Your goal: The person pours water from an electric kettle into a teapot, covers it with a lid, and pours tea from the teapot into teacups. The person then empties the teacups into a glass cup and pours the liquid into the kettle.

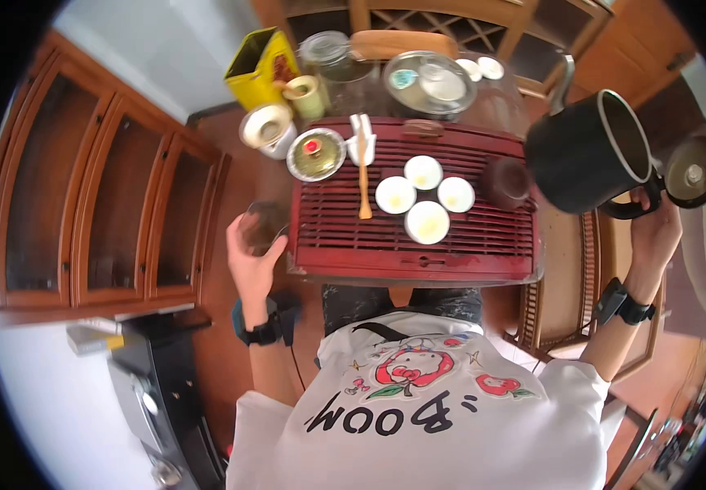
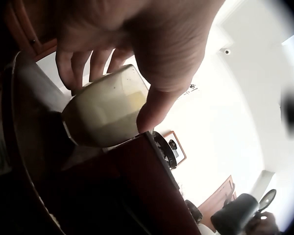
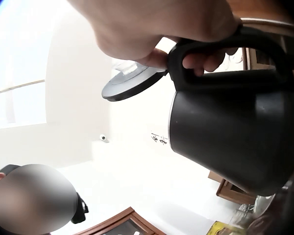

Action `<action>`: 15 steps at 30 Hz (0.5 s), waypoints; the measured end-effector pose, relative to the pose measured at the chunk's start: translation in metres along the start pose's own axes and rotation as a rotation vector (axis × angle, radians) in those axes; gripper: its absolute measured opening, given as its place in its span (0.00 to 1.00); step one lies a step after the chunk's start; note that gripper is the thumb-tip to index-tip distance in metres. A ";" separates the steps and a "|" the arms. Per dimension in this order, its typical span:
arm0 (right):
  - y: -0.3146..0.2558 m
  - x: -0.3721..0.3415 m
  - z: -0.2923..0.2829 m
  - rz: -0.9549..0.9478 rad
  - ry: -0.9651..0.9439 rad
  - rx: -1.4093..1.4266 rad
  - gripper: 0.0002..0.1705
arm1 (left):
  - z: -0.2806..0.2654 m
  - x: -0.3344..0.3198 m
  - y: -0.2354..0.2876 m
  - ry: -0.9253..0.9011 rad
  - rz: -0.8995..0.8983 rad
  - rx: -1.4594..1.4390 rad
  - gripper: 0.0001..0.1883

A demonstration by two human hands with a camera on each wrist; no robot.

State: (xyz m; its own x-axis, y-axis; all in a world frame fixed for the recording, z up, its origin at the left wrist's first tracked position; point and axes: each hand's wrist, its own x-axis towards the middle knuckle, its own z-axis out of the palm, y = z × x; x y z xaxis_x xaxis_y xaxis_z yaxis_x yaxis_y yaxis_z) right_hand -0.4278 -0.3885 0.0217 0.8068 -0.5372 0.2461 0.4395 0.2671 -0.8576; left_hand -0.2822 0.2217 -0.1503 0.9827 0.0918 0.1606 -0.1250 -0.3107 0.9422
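My right hand (image 1: 655, 227) grips the handle of a black kettle (image 1: 588, 151), which is held up at the tray's right side with its round lid (image 1: 693, 171) swung open. In the right wrist view the fingers wrap the kettle's handle (image 3: 230, 44). My left hand (image 1: 255, 260) has its fingers and thumb round a glass vessel (image 1: 266, 227) beside the tray's left edge. The left wrist view shows the glass (image 2: 105, 110) tilted, with pale liquid in it. Several white cups (image 1: 427, 223) stand grouped on the red slatted tray (image 1: 328, 263).
A dark teapot (image 1: 506, 181) stands on the tray's right part, and a wooden stick (image 1: 364, 188) lies on its left part. A lidded glass bowl (image 1: 317, 154), white strainer cup (image 1: 268, 129), yellow box (image 1: 261, 69), glass jar (image 1: 328, 55) and steel pot (image 1: 429, 85) stand around the tray's far side.
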 end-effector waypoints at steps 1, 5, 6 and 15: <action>-0.004 -0.020 0.003 -0.027 0.037 -0.009 0.15 | -0.001 0.001 0.005 -0.004 0.052 -0.058 0.42; 0.003 -0.089 0.012 -0.019 0.115 0.075 0.19 | -0.005 -0.001 0.051 0.083 0.186 -0.064 0.40; 0.005 -0.103 0.016 -0.032 0.241 0.054 0.20 | -0.002 0.002 0.069 0.067 0.249 -0.048 0.41; 0.030 -0.184 0.042 0.195 0.167 -0.821 0.24 | 0.086 -0.011 0.217 -0.455 0.566 -0.353 0.53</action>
State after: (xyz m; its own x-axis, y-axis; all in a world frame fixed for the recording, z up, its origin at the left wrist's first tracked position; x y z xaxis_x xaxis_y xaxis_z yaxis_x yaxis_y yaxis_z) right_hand -0.5461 -0.2482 -0.0301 0.7413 -0.6696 0.0463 -0.1774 -0.2620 -0.9486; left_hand -0.3082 0.0722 0.0268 0.7068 -0.4082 0.5778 -0.5816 0.1297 0.8031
